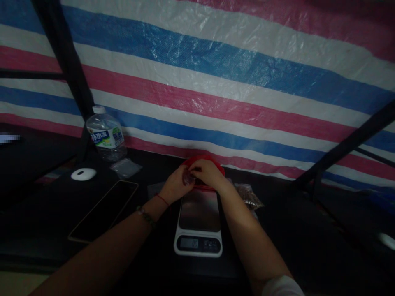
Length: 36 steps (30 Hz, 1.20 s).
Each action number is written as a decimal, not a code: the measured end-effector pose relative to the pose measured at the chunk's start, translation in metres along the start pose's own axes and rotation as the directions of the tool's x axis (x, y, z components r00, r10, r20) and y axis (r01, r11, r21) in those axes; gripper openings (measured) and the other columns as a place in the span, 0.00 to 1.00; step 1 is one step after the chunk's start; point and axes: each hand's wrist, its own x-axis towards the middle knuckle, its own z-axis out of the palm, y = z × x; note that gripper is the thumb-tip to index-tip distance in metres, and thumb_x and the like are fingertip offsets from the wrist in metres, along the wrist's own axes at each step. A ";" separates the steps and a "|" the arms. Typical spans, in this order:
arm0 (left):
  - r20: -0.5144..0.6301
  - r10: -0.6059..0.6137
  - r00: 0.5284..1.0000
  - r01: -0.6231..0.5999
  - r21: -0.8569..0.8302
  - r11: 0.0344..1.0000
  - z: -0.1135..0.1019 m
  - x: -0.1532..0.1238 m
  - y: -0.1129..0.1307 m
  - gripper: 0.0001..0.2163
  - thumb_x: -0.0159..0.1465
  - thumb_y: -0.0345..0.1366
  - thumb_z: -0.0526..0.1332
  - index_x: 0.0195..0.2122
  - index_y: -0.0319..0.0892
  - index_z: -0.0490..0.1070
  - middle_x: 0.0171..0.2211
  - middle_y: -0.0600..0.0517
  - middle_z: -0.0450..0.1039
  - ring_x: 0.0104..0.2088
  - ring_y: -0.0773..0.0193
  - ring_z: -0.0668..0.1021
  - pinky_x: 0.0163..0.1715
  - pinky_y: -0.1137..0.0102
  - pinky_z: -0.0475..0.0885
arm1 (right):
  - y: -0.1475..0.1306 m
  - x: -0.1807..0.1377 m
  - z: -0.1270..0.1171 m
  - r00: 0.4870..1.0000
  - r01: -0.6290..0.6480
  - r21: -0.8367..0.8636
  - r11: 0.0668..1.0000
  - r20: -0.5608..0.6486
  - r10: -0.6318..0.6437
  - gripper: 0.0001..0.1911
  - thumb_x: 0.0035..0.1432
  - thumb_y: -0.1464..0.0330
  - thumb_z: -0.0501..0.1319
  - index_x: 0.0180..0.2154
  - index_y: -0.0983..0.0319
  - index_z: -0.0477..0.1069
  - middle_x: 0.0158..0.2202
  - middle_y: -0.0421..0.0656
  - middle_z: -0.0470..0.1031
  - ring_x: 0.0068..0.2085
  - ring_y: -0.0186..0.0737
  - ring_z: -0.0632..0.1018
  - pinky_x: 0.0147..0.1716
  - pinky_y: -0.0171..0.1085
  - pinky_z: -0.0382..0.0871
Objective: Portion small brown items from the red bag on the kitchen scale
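Your left hand (178,182) pinches a small clear plastic bag (187,178) over the round red plastic bowl (206,158), beyond the white oblong scale (200,218); your right hand (207,173) sits half-curled at the bag's right, grip unclear

white scale (200,211): flat, reading zero | red container (204,158): just beyond it | small clear bag (187,179): held up

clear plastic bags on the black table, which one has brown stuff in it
The clear plastic bag just right of the right forearm: brown bits show inside, while the flat bag by the clear plastic bottle shows none.
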 end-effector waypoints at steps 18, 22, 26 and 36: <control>-0.103 0.021 0.994 -0.026 -0.050 0.998 0.010 0.000 -0.012 0.22 0.55 0.38 0.65 0.49 0.40 0.63 0.44 0.46 0.73 0.43 0.58 0.77 0.44 0.63 0.73 | -0.005 -0.002 -0.006 0.999 -0.035 -0.167 0.985 -0.044 0.028 0.09 0.55 0.77 0.59 0.36 0.64 0.76 0.38 0.45 0.77 0.41 0.39 0.75 0.44 0.36 0.65; -0.174 -0.011 0.985 0.012 0.008 1.000 0.009 0.001 -0.016 0.23 0.54 0.35 0.65 0.51 0.40 0.63 0.45 0.46 0.73 0.46 0.57 0.76 0.48 0.62 0.72 | 0.015 -0.002 0.000 0.992 -0.124 -0.233 0.964 -0.006 0.126 0.12 0.57 0.77 0.56 0.40 0.64 0.76 0.42 0.47 0.78 0.45 0.40 0.75 0.46 0.36 0.65; -0.184 -0.033 0.982 0.034 0.004 0.999 0.006 0.002 -0.014 0.21 0.55 0.34 0.64 0.49 0.41 0.64 0.44 0.47 0.73 0.45 0.58 0.77 0.47 0.63 0.73 | 0.033 -0.006 0.017 0.947 -0.168 -0.302 0.938 0.215 0.238 0.13 0.57 0.69 0.60 0.45 0.63 0.76 0.44 0.49 0.78 0.44 0.43 0.77 0.43 0.36 0.67; -0.171 -0.039 0.985 0.045 0.029 0.999 0.003 0.001 -0.008 0.21 0.54 0.34 0.64 0.49 0.41 0.63 0.43 0.47 0.73 0.45 0.57 0.77 0.48 0.63 0.72 | 0.035 -0.007 0.025 0.905 -0.224 -0.217 0.950 0.316 0.285 0.10 0.55 0.73 0.60 0.38 0.63 0.78 0.38 0.48 0.80 0.37 0.40 0.79 0.35 0.32 0.67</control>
